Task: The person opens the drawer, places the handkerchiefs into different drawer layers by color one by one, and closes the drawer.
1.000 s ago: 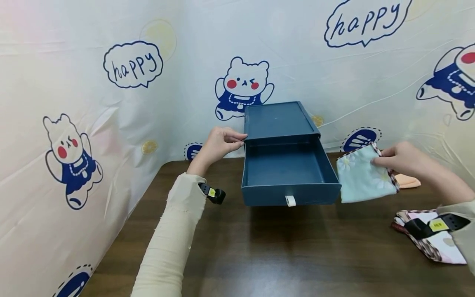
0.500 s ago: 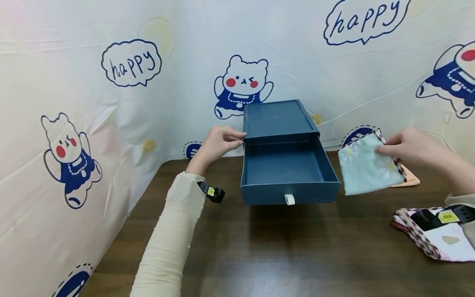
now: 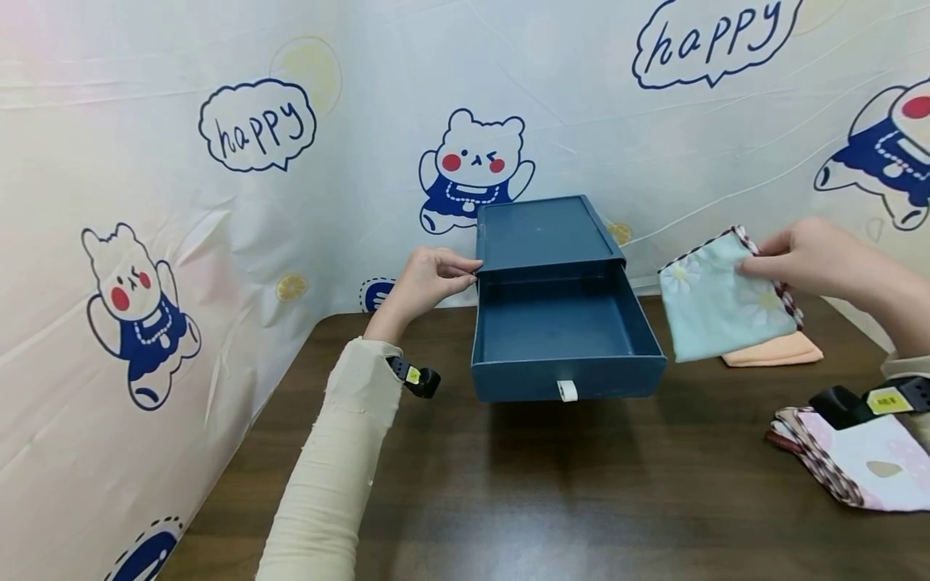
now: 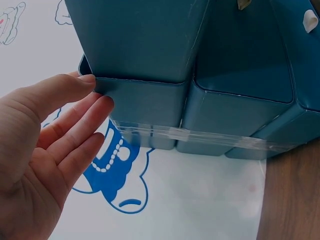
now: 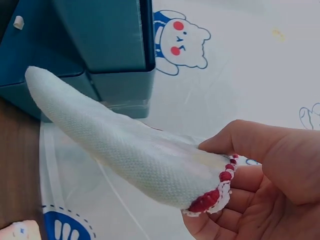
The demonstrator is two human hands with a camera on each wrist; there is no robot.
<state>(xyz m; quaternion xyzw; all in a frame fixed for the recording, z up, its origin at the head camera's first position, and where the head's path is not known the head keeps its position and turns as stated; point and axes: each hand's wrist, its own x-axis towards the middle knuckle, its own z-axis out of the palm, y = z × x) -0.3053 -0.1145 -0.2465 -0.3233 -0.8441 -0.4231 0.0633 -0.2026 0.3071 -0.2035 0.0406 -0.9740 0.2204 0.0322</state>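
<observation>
A dark blue drawer box [image 3: 548, 232] stands at the back of the table, its top drawer [image 3: 568, 379] pulled out, with nothing visible inside. My left hand [image 3: 430, 281] pinches the front left edge of the casing between thumb and fingers; the left wrist view shows the thumb [image 4: 75, 86] at that edge. To the right of the drawer, my right hand [image 3: 817, 258] holds a folded light-blue cloth [image 3: 726, 303] with daisies and a dark-and-white stitched border. Thumb and fingers pinch its bordered side, and the cloth [image 5: 120, 145] hangs above the table.
A folded peach cloth [image 3: 781, 352] lies below the raised one. Nearer me, at right, is a pile of folded cloths [image 3: 872, 464] with patterned edges. Lower drawers [image 4: 240, 55] and clear tape [image 4: 200, 136] show on the box. A printed curtain [image 3: 363, 161] hangs behind.
My right hand has risen and drawn slightly right with the light-blue cloth, uncovering more of the peach cloth. My left hand, the box and its drawer have stayed put.
</observation>
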